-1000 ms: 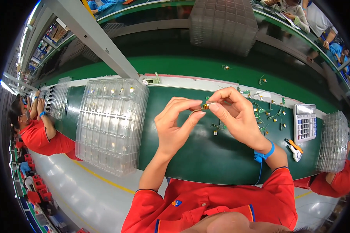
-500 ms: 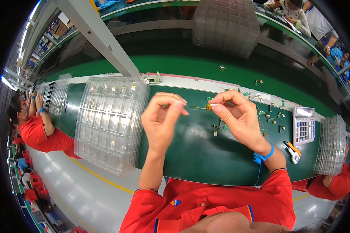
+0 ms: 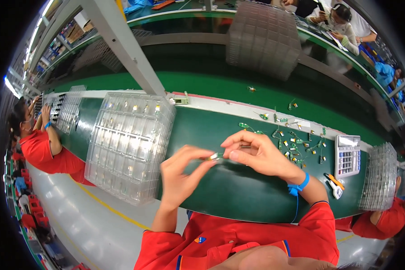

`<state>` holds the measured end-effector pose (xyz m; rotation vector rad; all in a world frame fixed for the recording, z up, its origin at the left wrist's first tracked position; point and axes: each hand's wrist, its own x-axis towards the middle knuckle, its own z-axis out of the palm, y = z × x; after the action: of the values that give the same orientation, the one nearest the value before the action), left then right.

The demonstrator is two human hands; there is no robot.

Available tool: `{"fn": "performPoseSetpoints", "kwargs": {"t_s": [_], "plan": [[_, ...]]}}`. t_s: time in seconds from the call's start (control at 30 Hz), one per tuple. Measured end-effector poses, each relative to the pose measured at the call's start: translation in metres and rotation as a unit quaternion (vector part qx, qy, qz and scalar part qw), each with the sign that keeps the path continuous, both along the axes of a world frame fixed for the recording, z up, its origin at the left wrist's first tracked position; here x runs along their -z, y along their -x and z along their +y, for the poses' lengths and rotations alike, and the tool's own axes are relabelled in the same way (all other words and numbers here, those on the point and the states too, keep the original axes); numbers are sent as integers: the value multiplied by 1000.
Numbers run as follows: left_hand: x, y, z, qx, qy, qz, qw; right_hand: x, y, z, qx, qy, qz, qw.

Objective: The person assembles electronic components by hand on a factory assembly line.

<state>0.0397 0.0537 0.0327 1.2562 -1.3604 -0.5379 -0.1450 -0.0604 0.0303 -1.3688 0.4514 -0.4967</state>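
Over the green worktop, my left hand (image 3: pixel 183 173) pinches a small electronic part (image 3: pixel 215 156), green and whitish with a shiny piece, between thumb and forefinger. My right hand (image 3: pixel 258 155) is just to the right of it, thumb and fingers drawn together close to the part's end. What those right fingertips grip is too small and blurred to make out. Beyond and to the right of that hand lie several small circuit boards with thin wires (image 3: pixel 297 140), scattered on the worktop. A blue wrist strap (image 3: pixel 299 184) with a cord is on my right wrist.
A stack of clear compartment trays (image 3: pixel 126 148) stands left of my hands, with small parts in its top row. To the right are a calculator (image 3: pixel 348 155), an orange-and-white tool (image 3: pixel 335 186) and another tray stack (image 3: pixel 379 177). Behind the worktop runs a green conveyor belt (image 3: pixel 202 83). Co-workers sit at both sides.
Both hands have moved down toward me, and the right one also leftward. The small part, held earlier in my right fingertips with wires pointing left, is now between my left fingertips.
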Motion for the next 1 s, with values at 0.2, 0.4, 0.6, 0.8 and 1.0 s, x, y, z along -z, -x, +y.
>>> {"fn": "performPoseSetpoints", "kwargs": {"t_s": [0.2, 0.4, 0.6, 0.8, 1.0], "plan": [[-42, -103, 74, -229, -43, -121, 965, 43, -7, -120, 173, 414, 278, 849], [-51, -208, 68, -285, -124, -131, 941, 92, -37, -177, 207, 671, 320, 637], [-51, -237, 34, -218, -196, -243, 924, 107, -44, -195, 153, 674, 355, 629], [-45, -245, -9, -138, -238, -333, 902, 68, -38, -164, 259, 563, 226, 752], [-65, -163, 14, -239, -65, -390, 887, 29, -22, -120, 248, 246, 135, 927]]}}
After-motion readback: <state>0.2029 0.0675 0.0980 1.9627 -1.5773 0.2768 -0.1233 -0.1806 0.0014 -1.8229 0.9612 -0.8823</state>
